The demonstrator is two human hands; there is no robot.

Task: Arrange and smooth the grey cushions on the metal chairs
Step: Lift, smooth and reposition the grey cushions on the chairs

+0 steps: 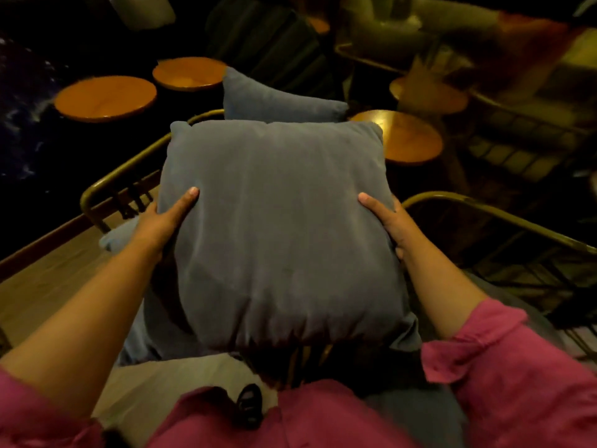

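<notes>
A large grey cushion (277, 227) fills the middle of the head view, held up between both hands. The left hand (161, 221) takes its edge at nine o'clock, thumb pressed flat on the front face and fingers wrapped out of sight behind; that grip is closed on the fabric. The right hand (387, 221) mirrors it at three o'clock, thumb on the front and fingers curled round the side, likewise clamped on the cushion. Both forearms are bare, with pink sleeves (504, 360) rolled back at the lower corners. At twelve o'clock, just beyond the held cushion's top edge, a second grey cushion (274, 98) stands tilted against a metal chair (129, 176) whose brass-coloured rail curves out toward nine o'clock. Another metal chair frame (504, 218) arcs away at three o'clock. Round wooden worktops (105, 98) sit at ten and two o'clock, in dim, blurred surroundings.
</notes>
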